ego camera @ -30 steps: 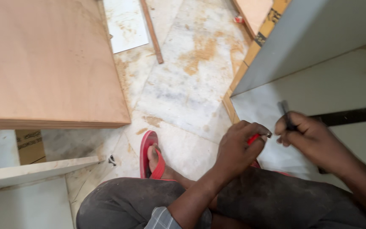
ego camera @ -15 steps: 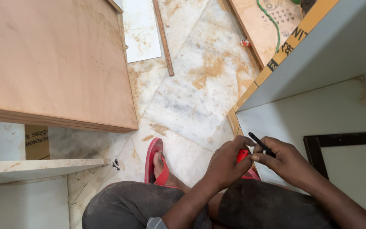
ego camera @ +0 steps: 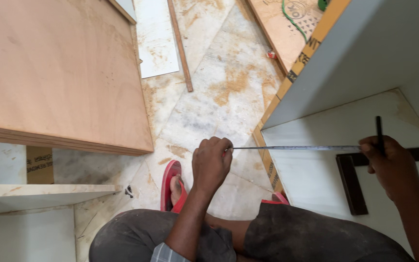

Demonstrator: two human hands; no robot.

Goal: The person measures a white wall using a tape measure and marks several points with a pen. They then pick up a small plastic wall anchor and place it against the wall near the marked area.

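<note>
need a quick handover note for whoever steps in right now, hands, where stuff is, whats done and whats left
Left hand: closed on the tape case, over the floor by the white panel's edge.
Right hand: pins the far end of the tape on the panel and holds a pencil, tip up.
Tape is stretched across the panel, left to right.
Black square lies flat on the panel, under and beside the right hand.
Done: tape is pulled out and laid across the panel.
Left: no pencil mark shows along the tape, so marking looks not yet done.
</note>
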